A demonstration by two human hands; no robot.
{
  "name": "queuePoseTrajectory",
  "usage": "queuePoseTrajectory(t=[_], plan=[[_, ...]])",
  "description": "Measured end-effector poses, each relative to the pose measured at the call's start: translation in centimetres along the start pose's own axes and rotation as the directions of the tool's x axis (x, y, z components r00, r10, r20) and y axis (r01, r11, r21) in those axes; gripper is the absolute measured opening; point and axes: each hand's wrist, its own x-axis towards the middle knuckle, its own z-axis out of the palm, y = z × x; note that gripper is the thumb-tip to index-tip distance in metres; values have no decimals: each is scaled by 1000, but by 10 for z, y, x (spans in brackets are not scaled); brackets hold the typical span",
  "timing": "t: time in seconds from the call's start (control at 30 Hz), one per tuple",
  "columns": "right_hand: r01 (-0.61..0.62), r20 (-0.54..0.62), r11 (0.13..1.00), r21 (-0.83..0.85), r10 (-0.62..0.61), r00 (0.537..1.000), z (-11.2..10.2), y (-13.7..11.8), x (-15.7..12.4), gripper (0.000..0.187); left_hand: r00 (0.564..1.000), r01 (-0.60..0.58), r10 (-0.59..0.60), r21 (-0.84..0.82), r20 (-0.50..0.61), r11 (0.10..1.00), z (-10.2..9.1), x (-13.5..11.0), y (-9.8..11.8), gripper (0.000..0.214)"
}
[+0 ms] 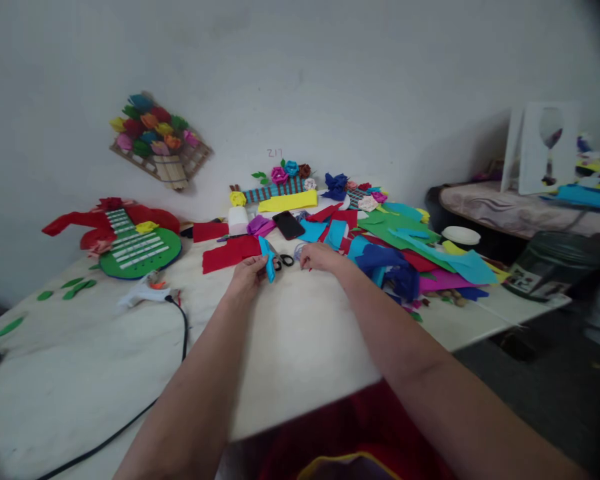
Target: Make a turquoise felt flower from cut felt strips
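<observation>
"Which step is this?"

"A holding one, I'd judge. The left hand point(253, 268) pinches a bright blue, folded paper-like strip point(267, 261), fingers narrow against its left edge, the strip tilting slightly."

"And the right hand point(320, 257)?"

"Its fingertips bunch at a loose coil of thin lilac cord point(298, 251), at nine o'clock from them. Whether they grip it, I can't tell."

"What does the next move call for?"

"A light pinch, I'd say, so nothing creases, and care around the black-handled metal scissors point(281, 259) between the hands."

"Clock the surface from those scissors."

"Pale table point(305, 353): flat black phone point(289, 225) at twelve, heaped coloured sheets point(405, 230) at three, white corded glue gun point(147, 291) just below nine, green-and-red guitar-shaped piece point(140, 247) just above."

"The room?"

"A plain whitish wall point(360, 80), with a many-coloured flower bouquet point(155, 137) between ten and eleven."
</observation>
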Motion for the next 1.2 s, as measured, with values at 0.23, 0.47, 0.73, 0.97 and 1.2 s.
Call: queuePoseTrajectory(t=[0.23, 0.47, 0.73, 0.97, 1.2], plan=[[20, -215, 887, 461, 90, 973, 8, 14, 8, 14, 1000, 12, -12, 10, -2, 1000, -1, 0, 0, 17], [-147, -128, 942, 302, 193, 973, -1, 11, 0, 11, 1000, 15, -15, -3, -18, 1000, 0, 0, 0, 14], [-354, -86, 927, 121, 365, 927, 5, -7, -2, 18, 1000, 3, -3, 1, -17, 1000, 3, -2, 1, 15], [-356, -95, 904, 236, 386, 918, 12, 0, 2, 12, 1000, -1, 1, 12, -20, 1000, 3, 0, 0, 15], [-148, -125, 738, 658, 300, 946, 10, 12, 4, 9, 1000, 3, -3, 13, -8, 1000, 3, -1, 0, 14]])
